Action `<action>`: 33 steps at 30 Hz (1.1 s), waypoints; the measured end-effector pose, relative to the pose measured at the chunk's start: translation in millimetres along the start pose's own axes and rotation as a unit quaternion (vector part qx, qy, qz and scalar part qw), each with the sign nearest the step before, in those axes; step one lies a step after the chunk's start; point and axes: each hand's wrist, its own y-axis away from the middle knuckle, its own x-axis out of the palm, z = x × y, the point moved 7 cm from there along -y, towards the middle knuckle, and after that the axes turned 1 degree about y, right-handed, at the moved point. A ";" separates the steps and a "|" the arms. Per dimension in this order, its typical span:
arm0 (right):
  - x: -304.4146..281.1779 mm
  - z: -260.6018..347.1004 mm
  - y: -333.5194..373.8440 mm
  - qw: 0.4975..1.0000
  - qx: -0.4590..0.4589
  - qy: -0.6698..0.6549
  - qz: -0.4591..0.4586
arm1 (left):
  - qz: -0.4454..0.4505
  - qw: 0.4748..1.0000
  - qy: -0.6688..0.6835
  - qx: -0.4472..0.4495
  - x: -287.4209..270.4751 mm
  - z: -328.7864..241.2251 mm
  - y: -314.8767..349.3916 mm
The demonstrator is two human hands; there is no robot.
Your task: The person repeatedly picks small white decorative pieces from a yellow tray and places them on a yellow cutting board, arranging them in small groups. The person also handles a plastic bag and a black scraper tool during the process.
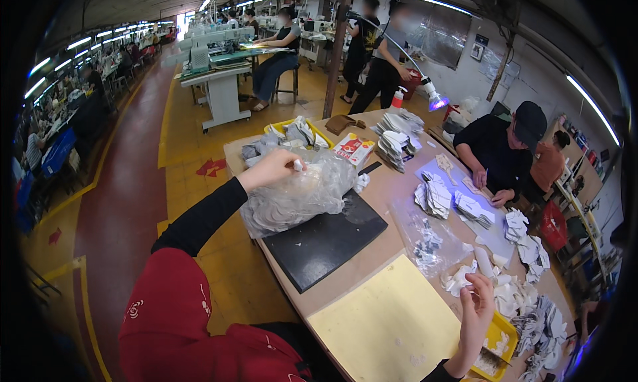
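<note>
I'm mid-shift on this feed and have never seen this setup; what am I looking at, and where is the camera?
There is no machine arm here: these are a person's bare hands. The single picture comes from a wide fisheye camera on that person's head, looking down, so straight edges bend near the rim.

The left hand is over a clear plastic bag of pale pieces. Something small and white shows at its fingers; whether held or worn, I can't tell. The right hand is raised beside a yellow board, fingers curled; I can't tell whether it holds anything.

The table also bears a black mat and a yellow tray. Across it, a co-worker in a dark cap works under a lamp.
</note>
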 end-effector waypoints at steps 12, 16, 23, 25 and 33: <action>-55.7 9.4 14.1 0.995 0.002 0.014 -0.099 | -0.047 0.985 0.128 0.105 101.5 -142.5 -61.8; -53.4 20.3 13.4 0.995 -0.008 0.012 -0.101 | -0.090 0.990 -0.111 -0.014 211.1 -38.8 -115.0; -62.3 22.5 12.8 0.990 -0.023 0.073 -0.118 | -0.079 0.997 0.000 -0.021 252.5 -43.4 -135.7; -50.4 15.8 3.1 0.993 -0.011 0.088 -0.080 | -0.002 0.963 0.270 0.006 246.4 -103.9 -129.3; 25.9 -51.5 -12.6 0.996 0.049 -0.021 -0.075 | 0.382 0.784 0.489 0.008 231.8 -277.6 -71.2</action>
